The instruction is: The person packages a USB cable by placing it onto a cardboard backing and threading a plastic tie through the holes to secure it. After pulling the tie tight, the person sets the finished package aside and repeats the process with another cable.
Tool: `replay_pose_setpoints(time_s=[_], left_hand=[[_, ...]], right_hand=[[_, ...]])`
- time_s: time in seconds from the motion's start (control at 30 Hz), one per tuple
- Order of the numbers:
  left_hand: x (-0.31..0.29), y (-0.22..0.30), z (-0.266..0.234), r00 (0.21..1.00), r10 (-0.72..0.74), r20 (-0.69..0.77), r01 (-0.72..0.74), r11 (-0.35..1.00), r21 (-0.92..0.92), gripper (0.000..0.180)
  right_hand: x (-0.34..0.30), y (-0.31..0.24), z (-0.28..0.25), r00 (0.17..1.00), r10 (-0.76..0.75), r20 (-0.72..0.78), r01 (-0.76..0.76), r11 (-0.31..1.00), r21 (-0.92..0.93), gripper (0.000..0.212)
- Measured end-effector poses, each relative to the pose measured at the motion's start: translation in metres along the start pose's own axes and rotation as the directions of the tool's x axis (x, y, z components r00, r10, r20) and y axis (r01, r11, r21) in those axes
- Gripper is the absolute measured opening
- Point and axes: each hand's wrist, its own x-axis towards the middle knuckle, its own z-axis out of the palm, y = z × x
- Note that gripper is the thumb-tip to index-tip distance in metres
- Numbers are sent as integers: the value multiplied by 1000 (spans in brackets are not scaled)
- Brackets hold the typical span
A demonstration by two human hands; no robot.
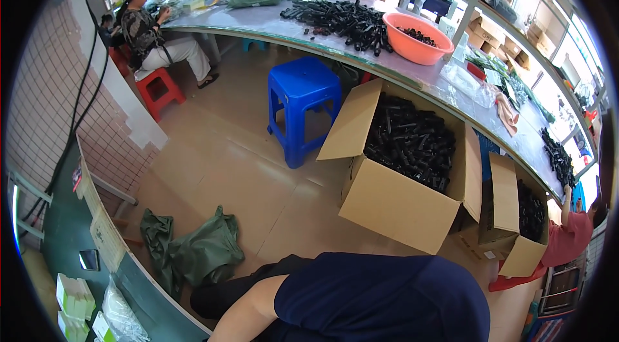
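Note:
Neither of my hands shows; both are beyond the picture's lower edge. A bare arm [248,306] below a navy sleeve [361,297] runs down and out of view at the bottom. Closest in front of the navy shirt is a large open cardboard box [400,203], filled with black plastic parts [409,142]. On the left, a dark green cloth or bag [203,248] lies crumpled beside the green table [138,290]. What my hands hold or touch is hidden.
A blue stool [303,81] stands before the long worktable [251,23], which bears black parts [348,19] and an orange basin [419,42]. A second box [506,200] sits right, near a person in red [570,239]. Another person [145,26] sits far left. A phone [89,260] lies on the green table.

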Motion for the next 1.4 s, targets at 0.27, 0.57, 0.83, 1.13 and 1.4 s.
replay_pose_setpoints(time_s=[0.27,0.57,0.83,1.13,1.4], left_hand=[[-27,46,20,994,-106,-20,108,988,110,42],[-26,44,6,967,-252,22,248,961,120,39],[-34,49,9,992,-118,45,125,962,-242,58],[-82,110,13,976,-51,-212,-75,836,-544,60],[-111,62,-1,913,-109,-393,-145,814,-562,30]], right_hand=[[5,15,9,996,52,-78,-60,993,-102,39],[2,15,5,989,112,95,-87,968,-237,40],[-1,-48,-25,890,117,440,-93,993,-76,41],[38,-97,-6,774,381,505,-256,919,-301,35],[56,-49,21,595,507,623,-368,862,-350,37]])
